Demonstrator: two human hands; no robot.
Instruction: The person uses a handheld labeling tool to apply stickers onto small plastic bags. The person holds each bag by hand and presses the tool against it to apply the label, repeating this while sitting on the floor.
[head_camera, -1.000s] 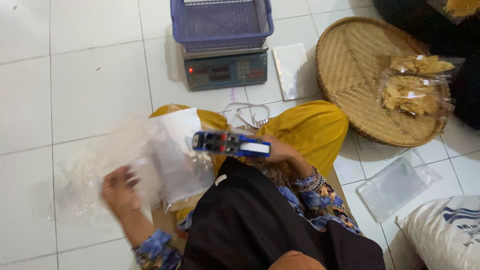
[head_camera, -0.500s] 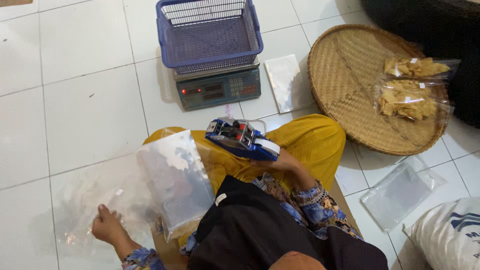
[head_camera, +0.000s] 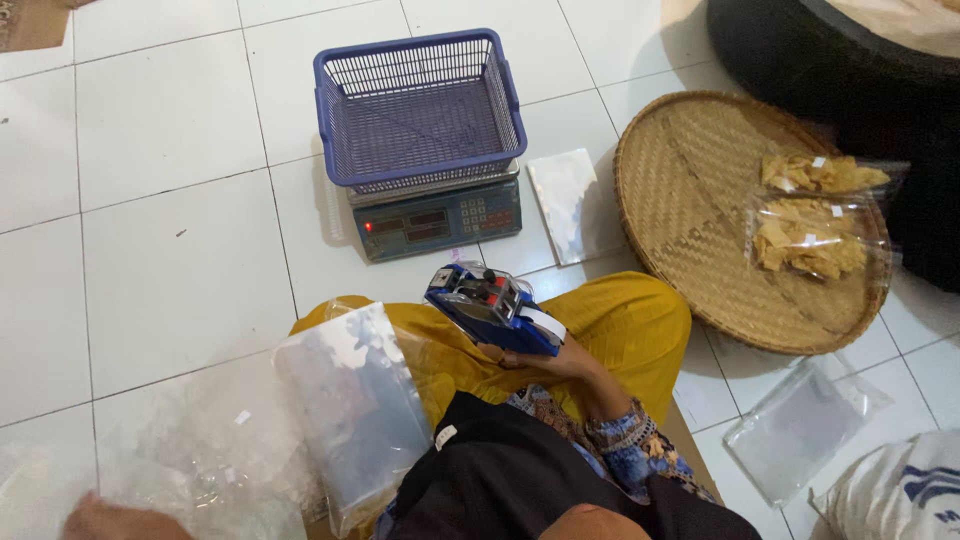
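Observation:
My right hand (head_camera: 555, 362) grips a blue label gun (head_camera: 490, 307) above my yellow-clad knee (head_camera: 630, 325). A stack of clear plastic bags (head_camera: 355, 415) rests tilted on my left thigh. My left hand (head_camera: 120, 520) is low at the bottom left edge, on a heap of loose clear bags (head_camera: 190, 455) spread on the white tiled floor; I cannot see whether it grips one.
A blue plastic basket (head_camera: 418, 110) sits on a digital scale (head_camera: 440, 218) ahead. A round woven tray (head_camera: 700, 200) at right holds two bags of yellow chips (head_camera: 805, 235). Clear bags (head_camera: 572, 200) lie by the scale and at lower right (head_camera: 800, 430). A white sack (head_camera: 900, 495) fills the corner.
My left hand has dropped lower left, away from the stacked bags onto the loose heap. The label gun has tilted up slightly in my right hand.

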